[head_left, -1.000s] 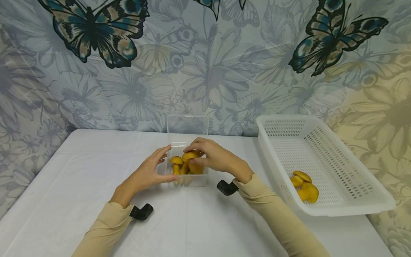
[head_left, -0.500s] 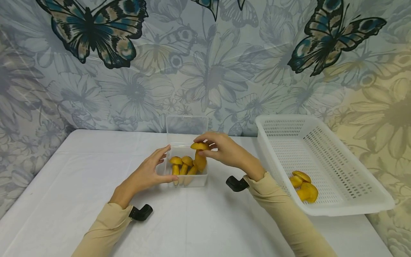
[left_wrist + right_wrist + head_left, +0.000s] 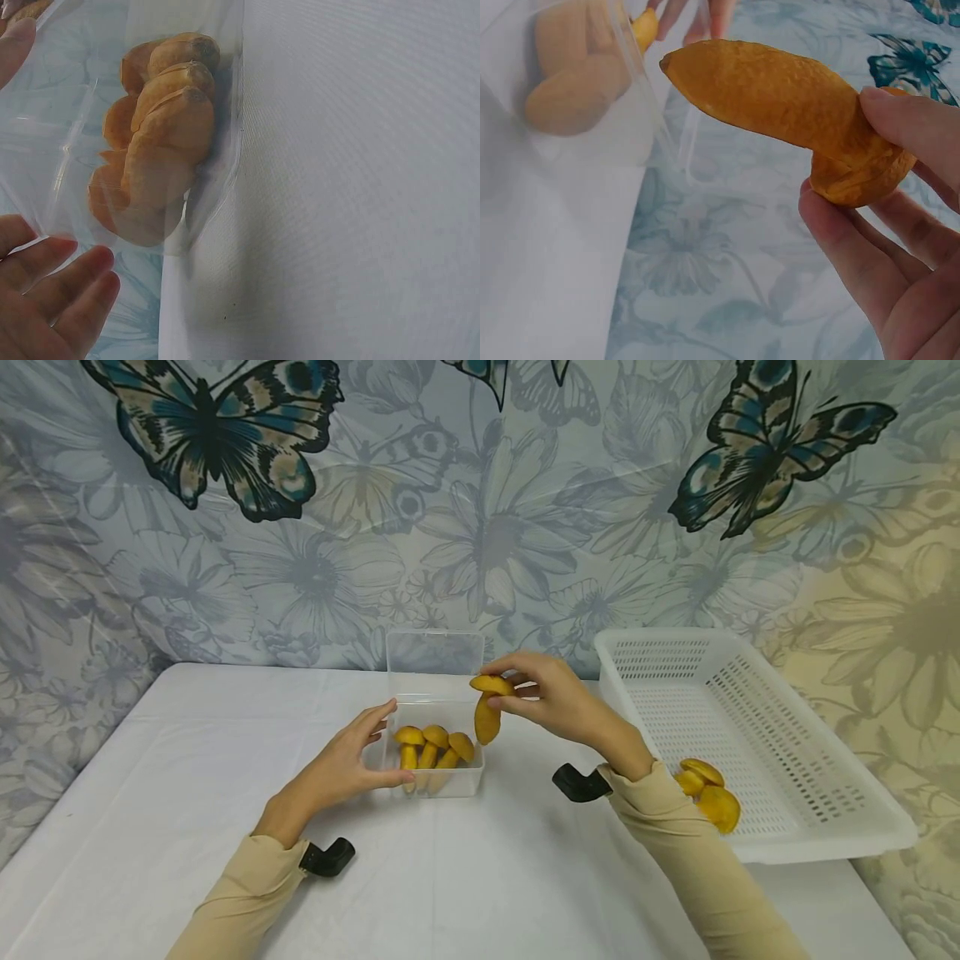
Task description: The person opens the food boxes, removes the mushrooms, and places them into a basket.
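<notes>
My right hand (image 3: 566,706) pinches a yellow-orange mushroom (image 3: 487,718) by its cap, thumb on one side and fingers on the other. Its thick stem points down just off the right side of a clear plastic box (image 3: 465,785); the right wrist view shows this mushroom (image 3: 757,94) up close. Three more mushrooms (image 3: 435,737) stand side by side inside the box, caps up, and the left wrist view catches their stems (image 3: 165,150) through the wall. With thumb at the front and fingertips at the back, my left hand (image 3: 330,772) holds the box by its left side.
The box's clear lid (image 3: 435,652) stands raised behind it. On the right, a white perforated basket (image 3: 817,850) holds several mushrooms (image 3: 718,810), partly hidden by my right sleeve. White cloth covers the table (image 3: 187,760), and a butterfly-print backdrop (image 3: 495,543) hangs behind.
My right hand has lifted the mushroom up out of the box and moved it right, past the box's side. The three other mushrooms now show fully. My left hand has stayed put.
</notes>
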